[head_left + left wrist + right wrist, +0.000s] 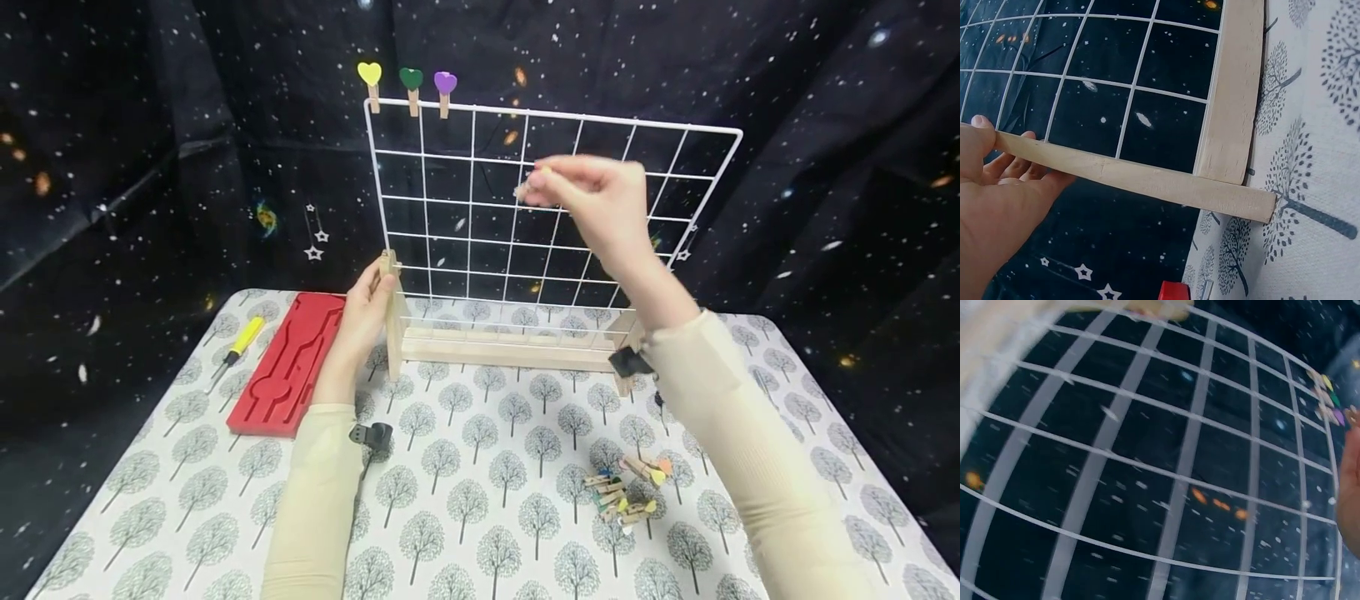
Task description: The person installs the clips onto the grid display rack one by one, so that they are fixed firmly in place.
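Note:
A white wire grid [495,158] stands upright in a wooden stand [510,354]. My left hand [360,312] grips the stand's left upright [1122,176], with the thumb and fingers on opposite sides of it. In front of the upper part of the grid, my right hand [603,200] pinches a small clothespin [547,171]. Only a bit of yellow shows between the fingers; they hide most of it. Clipped along the top wire at the left are wooden clothespins with a yellow heart [370,73], a green heart [411,78] and a purple heart [446,82].
Several loose heart clothespins [626,493] lie in a pile on the tree-print tablecloth [480,467], below and right of the stand. To the left lie a red tray [281,375] with moulded grooves and a yellow-handled screwdriver [242,343]. A dark star-print cloth [187,167] hangs behind.

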The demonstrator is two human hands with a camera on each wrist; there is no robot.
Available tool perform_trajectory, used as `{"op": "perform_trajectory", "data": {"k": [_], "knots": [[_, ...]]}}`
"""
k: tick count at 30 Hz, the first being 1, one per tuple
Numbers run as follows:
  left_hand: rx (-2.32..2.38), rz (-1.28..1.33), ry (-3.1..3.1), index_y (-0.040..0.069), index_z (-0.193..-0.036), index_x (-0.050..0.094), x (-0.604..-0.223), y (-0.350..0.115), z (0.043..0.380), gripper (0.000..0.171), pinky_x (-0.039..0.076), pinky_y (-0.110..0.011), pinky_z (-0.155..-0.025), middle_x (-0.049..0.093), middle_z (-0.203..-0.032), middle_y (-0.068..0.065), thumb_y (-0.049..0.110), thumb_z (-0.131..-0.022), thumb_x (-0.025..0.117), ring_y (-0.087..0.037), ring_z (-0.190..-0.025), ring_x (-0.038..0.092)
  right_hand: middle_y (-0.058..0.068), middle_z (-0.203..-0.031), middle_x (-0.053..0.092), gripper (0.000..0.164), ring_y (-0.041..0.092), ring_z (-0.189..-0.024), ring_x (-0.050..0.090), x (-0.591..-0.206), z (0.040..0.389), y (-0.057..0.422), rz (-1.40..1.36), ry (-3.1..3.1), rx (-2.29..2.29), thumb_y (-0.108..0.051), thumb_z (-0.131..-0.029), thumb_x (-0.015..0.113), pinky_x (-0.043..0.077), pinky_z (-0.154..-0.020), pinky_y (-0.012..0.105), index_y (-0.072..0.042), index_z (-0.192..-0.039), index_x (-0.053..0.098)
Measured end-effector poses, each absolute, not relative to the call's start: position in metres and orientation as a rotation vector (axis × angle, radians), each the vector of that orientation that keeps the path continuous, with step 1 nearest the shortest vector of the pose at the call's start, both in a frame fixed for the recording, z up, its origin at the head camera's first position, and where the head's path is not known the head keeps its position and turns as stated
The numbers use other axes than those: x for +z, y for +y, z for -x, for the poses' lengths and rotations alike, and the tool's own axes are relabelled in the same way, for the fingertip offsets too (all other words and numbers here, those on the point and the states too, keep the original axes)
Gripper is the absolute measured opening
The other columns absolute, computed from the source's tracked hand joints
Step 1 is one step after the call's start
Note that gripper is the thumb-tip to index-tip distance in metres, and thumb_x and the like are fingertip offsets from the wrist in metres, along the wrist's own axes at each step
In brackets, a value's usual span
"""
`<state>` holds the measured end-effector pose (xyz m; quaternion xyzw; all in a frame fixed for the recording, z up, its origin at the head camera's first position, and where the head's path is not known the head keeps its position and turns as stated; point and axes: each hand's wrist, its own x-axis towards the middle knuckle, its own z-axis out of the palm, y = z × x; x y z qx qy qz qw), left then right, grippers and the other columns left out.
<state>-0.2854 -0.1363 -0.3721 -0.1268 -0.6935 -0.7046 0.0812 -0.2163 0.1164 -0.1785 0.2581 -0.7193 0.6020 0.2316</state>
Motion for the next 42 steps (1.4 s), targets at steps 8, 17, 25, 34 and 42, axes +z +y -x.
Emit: {"op": "perform_trajectory", "data": {"k": [8,17,25,34,42], "knots": [[-2.094,0.381,-2.094,0.016,-0.135,0.031,-0.373,-0.135,0.285,0.050,0.028,-0.033,-0.102,0.038,-0.134,-0.009,0.030,-0.089,0.043,-0.017,-0.122,0.036,0.008,-0.085,0.067,0.030,0.014,-0.078,0.064,-0.126,0.244,0.106,-0.721,-2.141,1.573,-0.014,-0.077,0.063,0.047,-0.081,0.024,0.000,-0.103,0.062],[-2.062,0.367,-2.120,0.018,-0.135,0.032,-0.372,-0.139,0.284,0.050,0.028,-0.035,-0.102,0.039,-0.134,-0.007,0.033,-0.089,0.044,-0.016,-0.121,0.037,0.002,-0.079,0.068,0.025,0.005,-0.073,0.063,-0.103,0.266,0.091,-0.641,-2.364,1.228,-0.021,-0.075,0.066,0.049,-0.074,0.018,-0.003,-0.094,0.067],[-2.076,0.362,-2.133,0.018,-0.136,0.030,-0.371,-0.139,0.285,0.050,0.027,-0.036,-0.102,0.037,-0.135,-0.007,0.033,-0.089,0.043,-0.016,-0.122,0.036,0.003,-0.074,0.068,0.023,0.006,-0.069,0.063,-0.094,0.267,0.087,-0.606,-2.458,1.124,-0.021,-0.076,0.065,0.049,-0.069,0.016,-0.002,-0.089,0.069],[-2.102,0.397,-2.068,0.015,-0.135,0.032,-0.372,-0.136,0.286,0.048,0.028,-0.036,-0.102,0.039,-0.134,-0.010,0.028,-0.090,0.043,-0.017,-0.120,0.037,0.002,-0.077,0.068,0.024,0.002,-0.068,0.062,-0.087,0.269,0.081,-0.614,-2.583,0.754,-0.029,-0.079,0.061,0.031,-0.044,0.016,-0.008,-0.088,0.070],[-2.118,0.382,-2.051,0.009,-0.133,0.033,-0.358,-0.132,0.275,0.045,0.027,-0.034,-0.103,0.040,-0.132,-0.014,0.021,-0.091,0.043,-0.018,-0.121,0.036,0.002,-0.082,0.068,0.024,0.001,-0.073,0.062,-0.094,0.271,0.075,-0.603,-2.583,0.621,-0.028,-0.085,0.055,0.037,-0.059,0.014,-0.011,-0.095,0.068]]}}
